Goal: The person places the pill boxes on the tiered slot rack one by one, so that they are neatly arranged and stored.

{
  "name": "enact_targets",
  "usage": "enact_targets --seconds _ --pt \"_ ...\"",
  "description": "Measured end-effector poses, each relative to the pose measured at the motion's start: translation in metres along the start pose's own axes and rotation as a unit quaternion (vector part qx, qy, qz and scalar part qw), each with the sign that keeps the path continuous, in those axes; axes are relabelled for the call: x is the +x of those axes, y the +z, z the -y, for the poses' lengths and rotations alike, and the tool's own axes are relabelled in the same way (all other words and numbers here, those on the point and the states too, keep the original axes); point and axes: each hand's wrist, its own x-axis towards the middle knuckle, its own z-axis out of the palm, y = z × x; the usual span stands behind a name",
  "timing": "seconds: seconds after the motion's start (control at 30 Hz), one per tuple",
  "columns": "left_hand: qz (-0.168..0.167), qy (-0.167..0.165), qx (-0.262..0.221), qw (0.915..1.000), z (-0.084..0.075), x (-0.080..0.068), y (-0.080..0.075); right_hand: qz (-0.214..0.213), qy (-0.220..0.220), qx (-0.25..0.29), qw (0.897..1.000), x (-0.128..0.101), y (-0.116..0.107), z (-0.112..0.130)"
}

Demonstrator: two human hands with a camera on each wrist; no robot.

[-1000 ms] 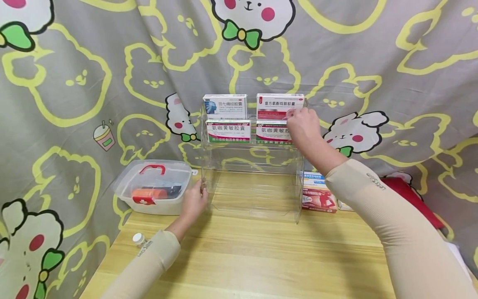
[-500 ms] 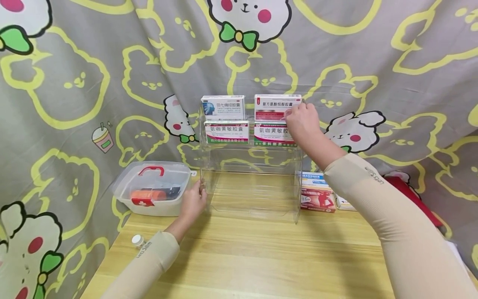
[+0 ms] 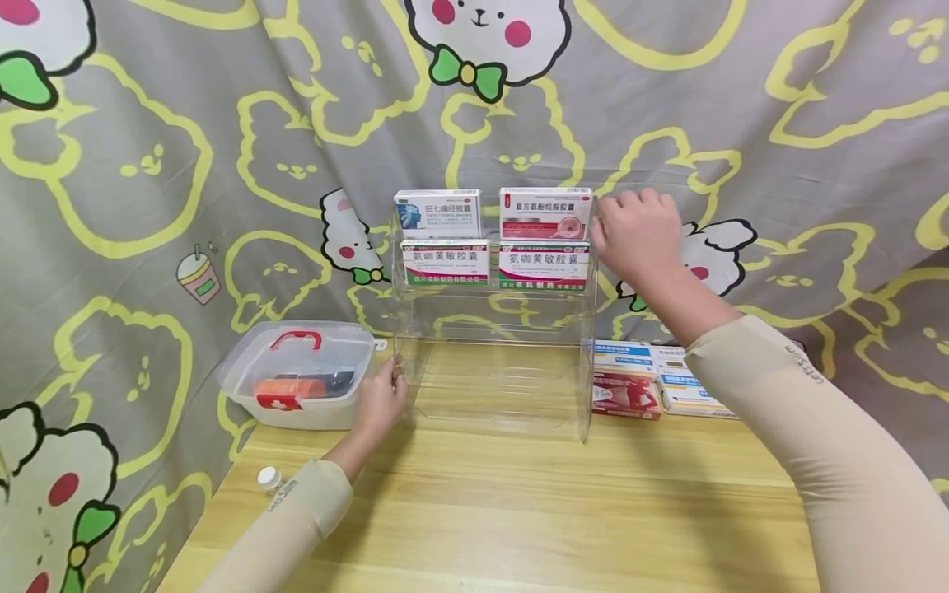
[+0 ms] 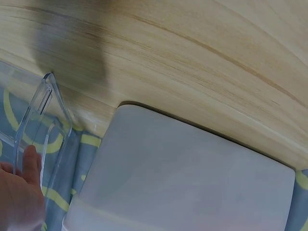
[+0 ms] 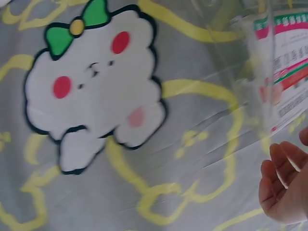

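A clear acrylic display rack point(image 3: 504, 329) stands on the wooden table. In its upper tiers sit a blue-and-white medicine box point(image 3: 439, 214), a red-and-white medicine box point(image 3: 545, 214), and two green-and-magenta medicine boxes, one left point(image 3: 445, 263) and one right point(image 3: 544, 267). My left hand point(image 3: 381, 399) pinches the rack's left side panel, thumb and fingers on either side of it in the left wrist view. Beside the rack's upper right edge is my right hand point(image 3: 639, 235), its fingers loosely curled with nothing in them. Whether it touches the rack I cannot tell.
A lidded plastic first-aid box point(image 3: 300, 375) with a red handle stands left of the rack. Near my left sleeve is a white-capped bottle point(image 3: 270, 478). Right of the rack lie red medicine boxes point(image 3: 626, 395) and blue-and-white ones point(image 3: 693, 391). A patterned curtain point(image 3: 296, 165) hangs behind.
My right hand has come off the red-and-white box's right corner and moved to the right, so both right-hand boxes show fully. The left hand keeps its hold on the rack.
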Motion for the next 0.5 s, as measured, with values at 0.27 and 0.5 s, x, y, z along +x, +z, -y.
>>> enact_targets --seconds 0.27,0.5 --pt "0.003 -0.002 0.001 1.0 0.002 -0.001 -0.002 0.227 0.158 0.002 0.961 -0.029 -0.001 -0.071" --pt "0.005 -0.019 0.005 0.9998 0.005 -0.001 -0.003 0.356 0.234 0.045 0.904 -0.083 0.015 -0.119"
